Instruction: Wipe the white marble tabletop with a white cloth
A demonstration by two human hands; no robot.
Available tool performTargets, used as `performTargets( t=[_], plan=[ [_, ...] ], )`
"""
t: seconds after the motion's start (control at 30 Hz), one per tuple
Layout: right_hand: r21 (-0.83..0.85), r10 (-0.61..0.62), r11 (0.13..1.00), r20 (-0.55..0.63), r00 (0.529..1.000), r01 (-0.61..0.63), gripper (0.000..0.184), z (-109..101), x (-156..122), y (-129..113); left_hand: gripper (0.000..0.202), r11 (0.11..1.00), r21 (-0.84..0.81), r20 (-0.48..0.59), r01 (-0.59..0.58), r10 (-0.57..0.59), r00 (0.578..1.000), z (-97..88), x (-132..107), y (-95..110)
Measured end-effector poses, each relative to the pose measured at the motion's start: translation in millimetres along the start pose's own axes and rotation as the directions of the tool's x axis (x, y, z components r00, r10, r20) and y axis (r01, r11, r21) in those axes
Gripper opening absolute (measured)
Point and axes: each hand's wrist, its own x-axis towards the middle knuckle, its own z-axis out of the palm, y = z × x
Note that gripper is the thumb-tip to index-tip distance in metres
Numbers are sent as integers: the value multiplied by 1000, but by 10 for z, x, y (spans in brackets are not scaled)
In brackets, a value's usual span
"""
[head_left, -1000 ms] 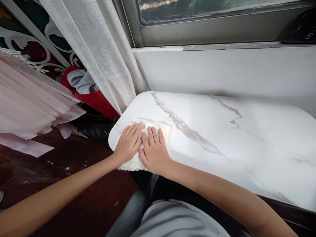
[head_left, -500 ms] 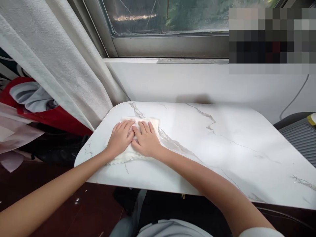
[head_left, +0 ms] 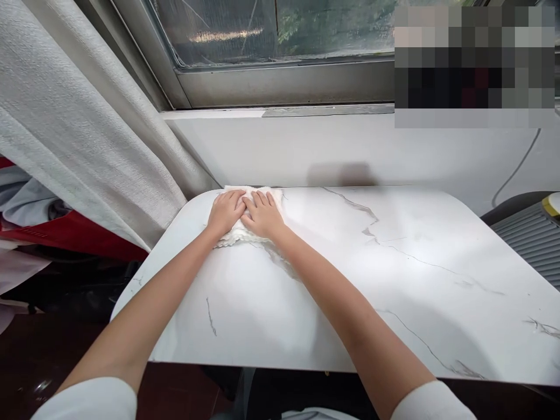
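Note:
A white cloth with a ruffled near edge lies spread at the far left of the white marble-patterned table, reaching the table's back edge. Flat on its left part rests my left hand, fingers stretched forward. My right hand presses palm down on the cloth's right part, its fingers slightly spread. The two hands touch or nearly touch near the thumbs. Much of the cloth is hidden beneath them.
Left of the table hangs a pale curtain, with a red bag holding grey fabric below it. Behind stand a white wall and a window. A grey ribbed object is beyond the table's right edge.
Both hands have slid the cloth away from me, from the left middle of the table to its back edge. My forearms now reach farther forward, and the view has shifted slightly.

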Motion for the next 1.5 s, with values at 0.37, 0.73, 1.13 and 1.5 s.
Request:
performTargets(
  t=[0.37,0.73,1.13,1.5],
  plan=[
    [-22,99,995,-5,995,-99,54,-163,60,379,44,999,-31,11,-32,33,999,221,375,286],
    [-42,104,993,-49,993,-106,50,-225,-200,411,43,995,-56,11,-81,82,997,214,200,480],
    [-67,77,995,-2,997,-77,53,-392,-736,311,42,997,-1,4,-81,81,997,108,-306,842],
    [-98,-29,995,4,1000,30,56,-544,-1725,141,46,995,36,11,-95,95,995,-28,-1278,1316]
  ],
)
